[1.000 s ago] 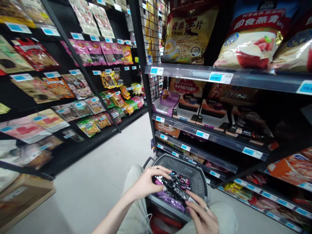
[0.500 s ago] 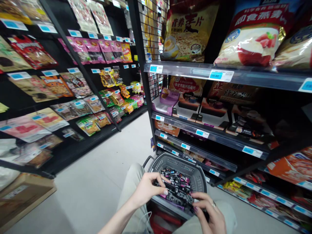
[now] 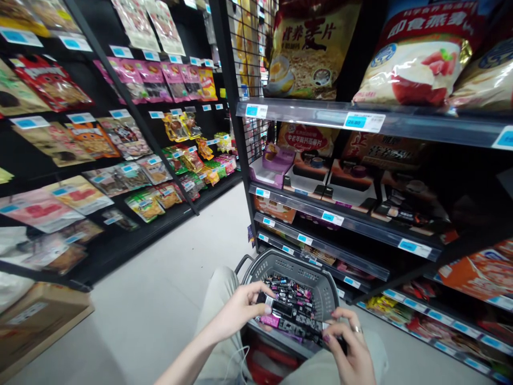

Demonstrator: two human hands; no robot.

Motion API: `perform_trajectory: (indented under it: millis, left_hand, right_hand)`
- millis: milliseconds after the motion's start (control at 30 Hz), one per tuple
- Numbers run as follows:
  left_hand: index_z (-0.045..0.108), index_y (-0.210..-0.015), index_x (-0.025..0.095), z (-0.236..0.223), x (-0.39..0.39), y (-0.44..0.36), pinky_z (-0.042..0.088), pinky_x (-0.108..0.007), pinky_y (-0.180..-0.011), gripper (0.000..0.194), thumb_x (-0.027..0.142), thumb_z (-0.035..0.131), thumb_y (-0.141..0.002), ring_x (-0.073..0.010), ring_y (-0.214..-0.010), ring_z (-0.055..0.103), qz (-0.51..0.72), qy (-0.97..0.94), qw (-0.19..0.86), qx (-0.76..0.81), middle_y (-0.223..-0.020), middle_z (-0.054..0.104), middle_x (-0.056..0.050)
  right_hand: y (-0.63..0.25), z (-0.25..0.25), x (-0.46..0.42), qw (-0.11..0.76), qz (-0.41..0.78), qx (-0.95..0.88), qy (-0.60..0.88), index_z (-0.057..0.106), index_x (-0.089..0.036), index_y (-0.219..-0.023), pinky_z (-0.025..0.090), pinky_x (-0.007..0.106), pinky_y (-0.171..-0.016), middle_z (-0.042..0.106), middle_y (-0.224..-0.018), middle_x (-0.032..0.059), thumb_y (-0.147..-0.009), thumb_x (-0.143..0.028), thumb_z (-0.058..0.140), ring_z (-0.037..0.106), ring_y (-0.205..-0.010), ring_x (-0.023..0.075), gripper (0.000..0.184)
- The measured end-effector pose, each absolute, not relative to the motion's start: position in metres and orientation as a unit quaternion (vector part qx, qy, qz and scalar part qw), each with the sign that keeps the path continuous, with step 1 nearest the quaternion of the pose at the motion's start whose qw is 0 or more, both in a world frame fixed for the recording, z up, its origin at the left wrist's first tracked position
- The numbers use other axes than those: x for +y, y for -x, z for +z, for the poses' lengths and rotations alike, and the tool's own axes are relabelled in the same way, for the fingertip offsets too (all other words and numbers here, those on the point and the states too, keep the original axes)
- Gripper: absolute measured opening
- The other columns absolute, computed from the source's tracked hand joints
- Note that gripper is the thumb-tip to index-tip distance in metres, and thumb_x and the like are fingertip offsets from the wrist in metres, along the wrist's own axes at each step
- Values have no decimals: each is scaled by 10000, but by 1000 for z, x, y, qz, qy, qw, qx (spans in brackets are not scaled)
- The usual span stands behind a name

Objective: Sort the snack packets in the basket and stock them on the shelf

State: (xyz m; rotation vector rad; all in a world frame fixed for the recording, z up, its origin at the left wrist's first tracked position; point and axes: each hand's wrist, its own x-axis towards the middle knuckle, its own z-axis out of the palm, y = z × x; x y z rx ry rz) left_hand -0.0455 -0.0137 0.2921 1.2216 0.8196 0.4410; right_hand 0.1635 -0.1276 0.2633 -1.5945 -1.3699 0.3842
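Note:
Over a grey plastic shopping basket [image 3: 329,286], my left hand [image 3: 244,307] pinches a black stick packet [image 3: 282,307] between thumb and fingers. My right hand [image 3: 348,339], with a ring on one finger, is closed on the near right end of black stick packets [image 3: 302,322] with grey print. Whether both hands grip the same packets is hard to tell. Beneath them, many small black and purple stick packets [image 3: 286,286] lie loose in the basket. My hands hide part of this pile.
The basket stands between my knees, its handle [image 3: 243,263] at the left. Right ahead is a shelf unit [image 3: 304,113] with cereal bags and open display boxes [image 3: 306,174]. Hanging snack bags [image 3: 52,85] line the left shelves. A cardboard box [image 3: 44,326] sits on the floor at left.
My right hand has shifted slightly right and up, its fingers closer around the packet ends. The packets at my left hand have risen a little and show more clearly.

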Motion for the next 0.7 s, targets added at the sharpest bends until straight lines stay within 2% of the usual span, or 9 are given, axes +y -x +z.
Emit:
perform_trajectory:
  millis: [100,267,467,567,633,700]
  left_hand:
    - [527,-771,124,291,-16,49,399,-197,-498,222,327,552,-685,-98,-501,522,203,-598,680,373,-515,503,29]
    - [544,-882,136,294,-12,60,397,-198,-498,299,384,479,-730,-115,-538,541,160,-607,705,329,-621,572,-16]
    - [589,-929,177,321,3,56,340,-184,-487,377,385,602,-615,-100,-534,465,-24,-744,638,195,-654,577,-3]
    - [613,-741,163,327,-1,35,229,-183,-415,313,404,651,-544,-63,-432,310,-11,-808,566,160,-465,413,63]
    - [578,-597,146,326,-6,21,170,-194,-400,294,421,655,-529,-53,-421,224,5,-825,543,158,-426,296,78]
    - [561,-563,136,323,-11,13,160,-193,-401,304,432,630,-560,-51,-434,214,13,-823,543,165,-439,279,76]
  right_hand:
    - [-168,268,-127,475,171,-575,644,570,-203,-592,415,260,-643,466,-876,58,-726,-290,505,489,-808,187,173]
    - [-168,277,-124,479,195,-569,639,539,-197,-599,414,258,-634,464,-861,59,-744,-296,475,484,-805,185,187]
    - [-161,289,-120,400,246,-662,584,495,-197,-651,408,245,-668,452,-838,44,-750,-222,460,485,-784,160,108]
    - [-160,294,-117,364,258,-696,562,477,-195,-663,409,246,-695,444,-852,41,-759,-198,439,482,-808,157,103]
    - [-161,296,-116,350,257,-699,568,466,-196,-670,411,254,-705,438,-859,43,-767,-196,428,477,-815,156,104]
    - [-164,299,-118,333,257,-697,581,459,-198,-679,414,263,-712,431,-865,45,-775,-200,418,474,-816,155,105]
